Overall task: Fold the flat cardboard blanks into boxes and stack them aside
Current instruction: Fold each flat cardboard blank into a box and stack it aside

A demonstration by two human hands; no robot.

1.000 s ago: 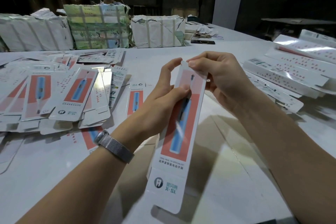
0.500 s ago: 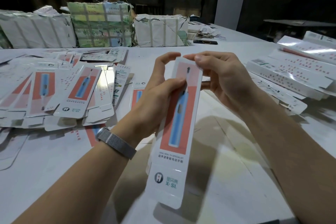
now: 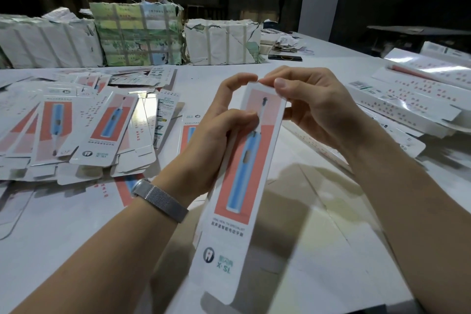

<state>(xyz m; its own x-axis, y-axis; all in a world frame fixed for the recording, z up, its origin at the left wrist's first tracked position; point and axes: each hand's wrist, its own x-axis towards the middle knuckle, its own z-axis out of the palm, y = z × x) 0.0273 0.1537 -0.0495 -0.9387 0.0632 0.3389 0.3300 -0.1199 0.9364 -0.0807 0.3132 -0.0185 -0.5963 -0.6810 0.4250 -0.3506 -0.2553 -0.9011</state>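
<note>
I have both hands on one long box (image 3: 239, 186), held above the counter (image 3: 318, 250); my left hand (image 3: 216, 140) clamps its left edge, thumb on the printed face; my right hand (image 3: 313, 107) pinches the top end flap; flat blanks (image 3: 84, 130) lie heaped to the left, folded boxes (image 3: 407, 99) stacked at right.
</note>
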